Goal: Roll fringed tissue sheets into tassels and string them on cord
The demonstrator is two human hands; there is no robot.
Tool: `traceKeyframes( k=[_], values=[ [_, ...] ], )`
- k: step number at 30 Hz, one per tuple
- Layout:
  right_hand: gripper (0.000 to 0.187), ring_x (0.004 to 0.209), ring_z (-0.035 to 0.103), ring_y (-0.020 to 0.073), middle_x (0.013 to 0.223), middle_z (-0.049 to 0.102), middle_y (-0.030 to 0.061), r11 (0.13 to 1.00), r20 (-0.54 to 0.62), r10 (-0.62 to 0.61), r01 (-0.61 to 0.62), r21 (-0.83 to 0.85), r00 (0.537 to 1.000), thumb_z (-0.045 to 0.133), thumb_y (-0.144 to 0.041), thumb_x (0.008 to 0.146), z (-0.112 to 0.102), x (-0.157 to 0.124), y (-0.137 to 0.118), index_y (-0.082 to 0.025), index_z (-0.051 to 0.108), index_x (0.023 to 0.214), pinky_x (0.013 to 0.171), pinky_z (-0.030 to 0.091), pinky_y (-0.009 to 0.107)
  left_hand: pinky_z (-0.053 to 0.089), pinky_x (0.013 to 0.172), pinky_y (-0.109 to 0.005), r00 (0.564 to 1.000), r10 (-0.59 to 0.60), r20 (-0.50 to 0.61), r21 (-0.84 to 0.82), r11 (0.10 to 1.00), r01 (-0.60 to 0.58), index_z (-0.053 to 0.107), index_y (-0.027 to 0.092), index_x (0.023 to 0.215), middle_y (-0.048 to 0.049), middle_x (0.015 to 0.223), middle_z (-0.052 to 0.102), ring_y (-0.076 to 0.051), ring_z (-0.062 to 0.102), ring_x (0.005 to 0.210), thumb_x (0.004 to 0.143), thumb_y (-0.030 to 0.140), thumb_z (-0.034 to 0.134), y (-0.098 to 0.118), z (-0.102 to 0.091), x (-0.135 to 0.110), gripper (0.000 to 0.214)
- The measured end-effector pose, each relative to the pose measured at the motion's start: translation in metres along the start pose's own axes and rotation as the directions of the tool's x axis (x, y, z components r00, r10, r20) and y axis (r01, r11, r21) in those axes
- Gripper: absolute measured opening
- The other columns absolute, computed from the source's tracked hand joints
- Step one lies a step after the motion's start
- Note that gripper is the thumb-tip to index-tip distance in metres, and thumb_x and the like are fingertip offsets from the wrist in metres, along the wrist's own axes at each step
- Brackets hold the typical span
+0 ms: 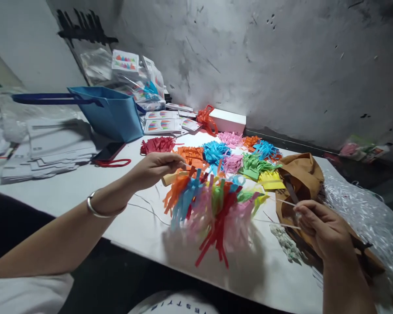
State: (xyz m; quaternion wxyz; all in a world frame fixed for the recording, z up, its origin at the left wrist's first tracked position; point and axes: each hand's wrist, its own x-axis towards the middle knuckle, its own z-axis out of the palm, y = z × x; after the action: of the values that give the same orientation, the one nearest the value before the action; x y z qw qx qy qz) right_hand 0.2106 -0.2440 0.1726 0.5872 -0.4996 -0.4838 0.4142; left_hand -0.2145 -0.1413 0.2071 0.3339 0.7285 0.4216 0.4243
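A tassel garland (212,209) of orange, blue, pink, green, red and yellow strips hangs between my two hands above the white table (140,235). My left hand (160,168) pinches the garland's string at its left end, beside the orange tassel. Off to the right, my right hand (321,224) is closed on the white string (286,224), whose two strands run back to the tassels. The lower strips are blurred. Behind the garland lie bunches of cut paper fringe: dark red (157,145), blue (216,151), green (257,165) and yellow (271,179).
A blue bag (109,113) and a phone (109,151) with a red strap are at the left, near stacked white sheets (60,139). Printed cards (162,125) and a white box (229,121) line the wall. A brown bag (303,172) and clear plastic (363,209) lie at right.
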Motion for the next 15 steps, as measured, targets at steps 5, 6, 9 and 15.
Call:
traceKeyframes(
  k=[5, 6, 9, 15],
  values=[
    [0.032, 0.042, 0.030, 0.0018, 0.050, 0.042, -0.0051, 0.999, -0.038, 0.013, -0.012, 0.036, 0.999, 0.086, -0.044, 0.069, 0.002, 0.001, 0.006, -0.018, 0.073, 0.080, 0.040, 0.022, 0.014, 0.050, 0.064, -0.024, 0.999, 0.037, 0.005, -0.032, 0.999, -0.037, 0.073, 0.015, 0.084, -0.0066, 0.081, 0.073, -0.017, 0.064, 0.074, 0.079, 0.034, 0.066, -0.003, 0.003, 0.000, 0.021],
    [0.032, 0.042, 0.030, 0.0016, 0.050, 0.041, -0.0055, 0.999, -0.033, 0.019, -0.018, 0.038, 0.999, 0.086, -0.044, 0.069, 0.002, 0.002, 0.007, -0.017, 0.073, 0.080, 0.039, 0.022, 0.014, 0.050, 0.064, -0.024, 0.999, 0.041, 0.005, -0.034, 0.999, -0.041, 0.073, 0.015, 0.084, -0.0065, 0.081, 0.073, -0.017, 0.064, 0.075, 0.079, 0.034, 0.066, -0.003, 0.004, 0.000, 0.021],
    [0.033, 0.042, 0.029, 0.0014, 0.049, 0.038, -0.0060, 0.998, -0.015, 0.042, -0.041, 0.046, 0.999, 0.086, -0.044, 0.069, 0.002, 0.004, 0.011, -0.017, 0.073, 0.080, 0.039, 0.021, 0.013, 0.051, 0.065, -0.024, 0.998, 0.063, 0.004, -0.027, 0.998, -0.063, 0.073, 0.015, 0.085, -0.0061, 0.079, 0.073, -0.016, 0.063, 0.073, 0.080, 0.035, 0.065, -0.003, 0.005, 0.001, 0.022],
    [0.032, 0.043, 0.029, 0.0017, 0.051, 0.036, -0.0071, 0.996, 0.006, 0.071, -0.072, 0.058, 0.997, 0.085, -0.044, 0.071, 0.000, 0.007, 0.018, -0.017, 0.072, 0.082, 0.040, 0.021, 0.014, 0.050, 0.064, -0.024, 0.997, 0.057, 0.050, 0.004, 0.998, -0.057, 0.072, 0.015, 0.080, -0.0054, 0.077, 0.072, -0.014, 0.061, 0.068, 0.082, 0.037, 0.063, -0.004, 0.005, 0.006, 0.024]
  ],
)
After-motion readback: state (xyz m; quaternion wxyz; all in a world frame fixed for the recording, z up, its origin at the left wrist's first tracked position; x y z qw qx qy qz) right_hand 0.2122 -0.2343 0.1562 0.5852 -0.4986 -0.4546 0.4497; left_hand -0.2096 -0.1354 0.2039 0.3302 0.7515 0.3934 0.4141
